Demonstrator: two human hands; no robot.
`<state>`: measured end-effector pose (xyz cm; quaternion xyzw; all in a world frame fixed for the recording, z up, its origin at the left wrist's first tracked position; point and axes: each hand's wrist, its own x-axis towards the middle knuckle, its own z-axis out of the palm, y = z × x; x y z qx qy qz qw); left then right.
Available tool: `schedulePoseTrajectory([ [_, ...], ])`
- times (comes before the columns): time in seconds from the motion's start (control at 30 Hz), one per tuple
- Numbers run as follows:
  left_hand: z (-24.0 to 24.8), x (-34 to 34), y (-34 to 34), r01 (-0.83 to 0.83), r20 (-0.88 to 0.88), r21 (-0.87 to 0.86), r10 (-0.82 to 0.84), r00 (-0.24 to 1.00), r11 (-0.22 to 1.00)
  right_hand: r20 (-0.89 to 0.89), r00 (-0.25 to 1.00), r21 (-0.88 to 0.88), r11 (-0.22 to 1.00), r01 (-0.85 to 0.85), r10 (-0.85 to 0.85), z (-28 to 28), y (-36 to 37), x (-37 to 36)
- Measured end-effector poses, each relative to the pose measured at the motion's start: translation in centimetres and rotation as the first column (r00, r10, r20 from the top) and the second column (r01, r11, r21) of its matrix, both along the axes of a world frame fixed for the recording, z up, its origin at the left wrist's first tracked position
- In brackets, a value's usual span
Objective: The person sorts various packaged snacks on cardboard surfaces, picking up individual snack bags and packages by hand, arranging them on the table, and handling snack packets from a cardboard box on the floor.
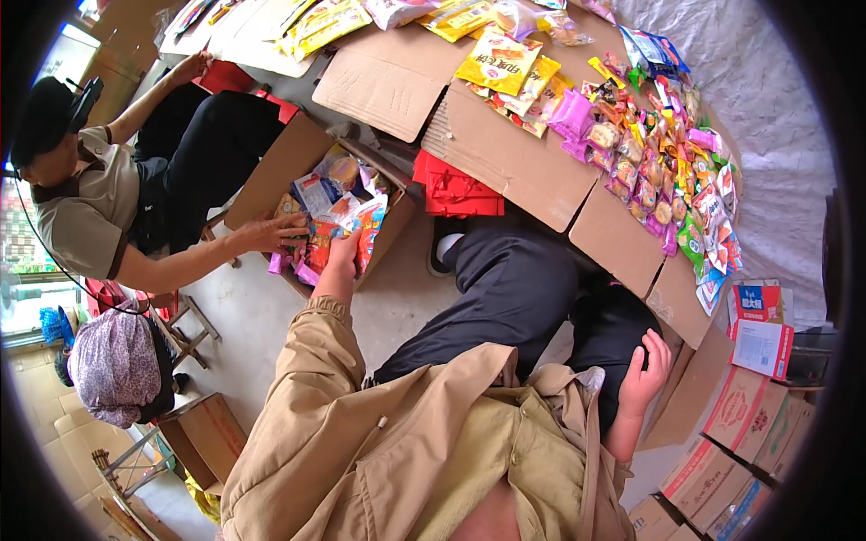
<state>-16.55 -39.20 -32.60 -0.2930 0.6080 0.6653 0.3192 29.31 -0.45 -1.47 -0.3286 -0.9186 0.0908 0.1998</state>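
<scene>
My left hand [341,254] reaches over the near rim of a cardboard box [394,233] filled with snack packets. It is closed on a blue, white and orange snack packet [368,224]; part of the fingers is hidden by it. Beside it a co-worker's hand [275,234] reaches into the same box from the left, fingers over the packets. My right hand [644,374] rests by my right knee, its fingers stretched out and holding nothing. Ahead of me, a heap of small wrapped snacks [645,171] in pink, purple and green lies on a cardboard-covered table [514,153].
Yellow snack bags [505,61] lie along the table's far part. Red gift bags [458,187] hang beneath its edge. Cartons [713,478] stack at the lower right. A co-worker [99,180] sits at left, near a stool [189,329] and an open carton [207,433].
</scene>
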Motion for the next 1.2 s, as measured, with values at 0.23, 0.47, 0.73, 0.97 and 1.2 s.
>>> schedulePoseTrajectory([
  [0.23,2.9,1.3,0.1,-0.062,0.009,0.059,0.062,0.998,0.996,0.002,1.000,0.007,1.000,-0.007,0.007,0.3,-0.2,-0.3],
  [0.47,4.0,3.3,-4.4,0.116,-0.162,0.158,-0.090,0.983,0.981,-0.059,0.998,-0.020,1.000,-0.005,0.004,0.6,-0.3,-0.4],
  [0.73,13.0,6.0,-4.7,0.408,-0.260,0.349,-0.331,0.907,0.844,-0.146,0.989,0.037,0.999,-0.032,0.037,0.7,-0.5,-0.3],
  [0.97,27.4,8.8,6.1,0.664,-0.400,0.554,-0.540,0.741,0.502,-0.281,0.892,-0.442,0.777,-0.449,0.355,4.4,-6.1,-5.6],
  [1.2,34.0,14.1,15.3,0.909,-0.497,0.400,-0.804,0.325,0.120,-0.648,0.671,-0.625,0.252,-0.739,0.360,2.9,-7.9,-9.8],
])
